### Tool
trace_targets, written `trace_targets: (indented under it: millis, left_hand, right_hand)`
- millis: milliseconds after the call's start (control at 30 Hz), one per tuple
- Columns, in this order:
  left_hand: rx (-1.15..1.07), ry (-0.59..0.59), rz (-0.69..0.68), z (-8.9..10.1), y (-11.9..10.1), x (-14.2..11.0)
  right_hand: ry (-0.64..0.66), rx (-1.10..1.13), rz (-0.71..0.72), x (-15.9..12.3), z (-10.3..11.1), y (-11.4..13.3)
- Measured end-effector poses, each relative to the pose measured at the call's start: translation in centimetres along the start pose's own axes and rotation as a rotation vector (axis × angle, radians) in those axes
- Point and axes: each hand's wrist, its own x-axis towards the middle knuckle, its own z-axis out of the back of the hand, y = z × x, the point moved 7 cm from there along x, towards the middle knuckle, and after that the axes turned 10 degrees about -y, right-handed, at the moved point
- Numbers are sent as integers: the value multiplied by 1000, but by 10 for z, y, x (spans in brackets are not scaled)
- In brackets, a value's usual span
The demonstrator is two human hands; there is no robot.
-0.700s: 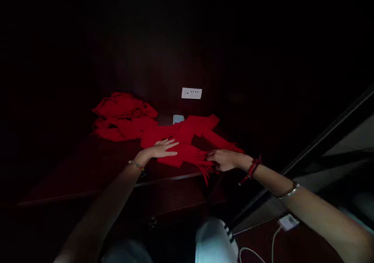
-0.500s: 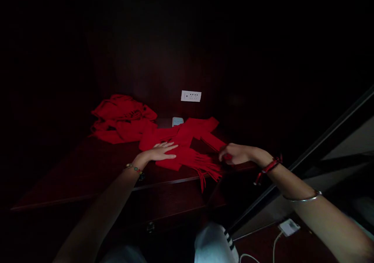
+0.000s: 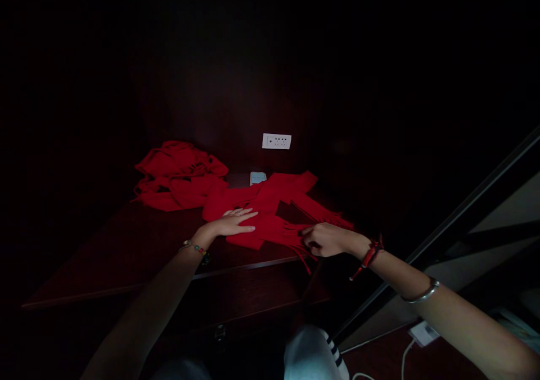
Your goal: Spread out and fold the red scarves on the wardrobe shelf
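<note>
A red fringed scarf lies folded across itself on the dark wooden desk. My left hand rests flat on it with the fingers spread. At the near fringe, my right hand has its fingers curled and closed on the red strands. Another fringed end of red cloth lies just beyond that hand. To the left sits a loose heap of red scarves, rumpled and overlapping. The fingertips of my right hand are partly hidden.
A white wall socket is set in the back panel, with a phone below it, partly covered by the scarf. A white charger-like block with a cable lies at lower right. My knee is under the desk edge.
My right hand has let go of the far end, whose fringe now lies spread, and has moved left and nearer onto the other fringe. My left hand stays in place on the scarf.
</note>
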Motion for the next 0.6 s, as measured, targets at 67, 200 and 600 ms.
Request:
trace_targets:
  millis: [67, 200, 600]
  left_hand:
    - [2, 7, -1, -2, 2, 1]
    - [13, 12, -7, -4, 2, 2]
    - [55, -11, -46, -2, 0, -2]
  right_hand:
    - [80, -41, -108, -17, 7, -20]
    - [-17, 44, -159, -18, 36, -24]
    - [-116, -36, 160, 27, -6, 30]
